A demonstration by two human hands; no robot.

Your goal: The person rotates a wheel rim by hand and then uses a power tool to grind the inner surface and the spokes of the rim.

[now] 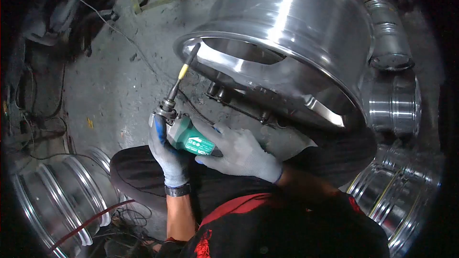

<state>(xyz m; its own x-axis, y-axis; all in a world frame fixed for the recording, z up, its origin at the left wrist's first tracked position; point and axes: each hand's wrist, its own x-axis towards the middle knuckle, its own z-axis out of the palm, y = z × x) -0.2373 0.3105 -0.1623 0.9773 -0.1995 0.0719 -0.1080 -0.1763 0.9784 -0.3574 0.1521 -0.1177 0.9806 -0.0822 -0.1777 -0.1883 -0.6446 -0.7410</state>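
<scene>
A green power grinder [191, 138] with a long spindle and a yellow-banded rod tip [183, 70] lies across my lap. My left hand [165, 150], in a grey glove with blue patches, is wrapped round the tool's metal neck. Around the green body, near its rear end, closes my gloved right hand [241, 153]. Beyond the hands a large shiny metal wheel rim [267, 24] rests tilted, its spoked face towards me. The rod's dark end overlaps the rim's left edge in view; whether they touch is unclear.
Several metal rims [62, 191] stand at the lower left, with a red hose across them. More rims [394, 100] line the right side. A cable [114, 27] runs over the grey floor [110, 76]. A metal frame [165, 1] stands at the top.
</scene>
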